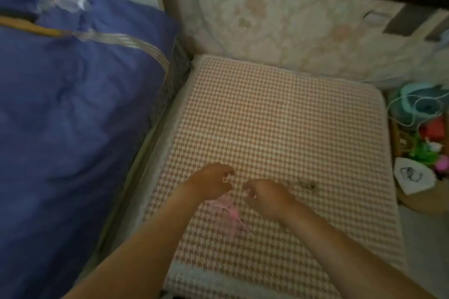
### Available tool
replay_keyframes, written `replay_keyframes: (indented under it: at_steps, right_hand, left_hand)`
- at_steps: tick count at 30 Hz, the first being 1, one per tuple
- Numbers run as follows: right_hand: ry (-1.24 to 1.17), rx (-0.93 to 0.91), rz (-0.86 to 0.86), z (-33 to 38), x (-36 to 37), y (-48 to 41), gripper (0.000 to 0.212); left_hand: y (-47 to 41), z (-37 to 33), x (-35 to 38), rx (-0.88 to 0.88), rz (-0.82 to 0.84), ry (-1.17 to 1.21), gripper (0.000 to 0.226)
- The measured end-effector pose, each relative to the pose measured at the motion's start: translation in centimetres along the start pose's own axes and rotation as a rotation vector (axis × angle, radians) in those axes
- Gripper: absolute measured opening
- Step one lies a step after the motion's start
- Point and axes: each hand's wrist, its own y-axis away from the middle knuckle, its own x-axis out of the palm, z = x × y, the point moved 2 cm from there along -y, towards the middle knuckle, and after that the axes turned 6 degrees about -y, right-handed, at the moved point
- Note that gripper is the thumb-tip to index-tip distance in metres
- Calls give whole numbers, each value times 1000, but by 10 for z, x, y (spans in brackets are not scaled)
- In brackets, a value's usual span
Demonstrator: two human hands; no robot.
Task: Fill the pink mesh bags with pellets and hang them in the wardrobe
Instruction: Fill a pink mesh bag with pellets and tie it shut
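Item: one pink mesh bag [226,211], limp and seemingly unfilled, trailing from under the left hand [211,182] back toward the wrist, its lower part lying on the houndstooth cushion [291,116]. Left hand: fingers curled, pinching what looks like the bag's mouth or cord. Right hand [264,194]: just beside the left, fingertips nearly meeting it, fingers curled; whether it holds a cord or nothing cannot be told (the frame is blurred). Step in hand, by judgement: loosening the bag's mouth before filling. Also present: a dark speck [311,185] on the cushion just beyond the right hand, too small to identify; blue bedding [73,116] well out past the left hand; a basket of oddments [418,141] off to the far side of the right hand. No store of pellets is visible. Risks: a thin cord could slip from so light a pinch and let the mouth close; the mesh could snag on a fingernail; pellets poured over a soft, patterned cushion would scatter and be hard to find if the mouth is not held wide.
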Motion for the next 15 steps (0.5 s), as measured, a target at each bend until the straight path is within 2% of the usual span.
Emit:
replay_keyframes:
  at_steps: [3, 6, 9, 11, 15]
  right_hand:
    - [17, 0, 61, -19, 41, -25, 40]
    - [-22, -4, 98, -35, 82, -41, 31]
    - [4, -20, 43, -48, 102, -59, 24]
    - [-49, -11, 73, -51, 105, -68, 20]
    - [-45, -87, 131, -49, 89, -77, 22]
  left_hand:
    - [-19, 24, 37, 10, 57, -60, 51]
    - [-35, 47, 73, 21, 56, -58, 46]
    - [-50, 63, 92, 70, -37, -33, 36]
    - [-55, 71, 96, 107, -115, -31, 33]
    - [-60, 76, 97, 181, -198, -67, 42]
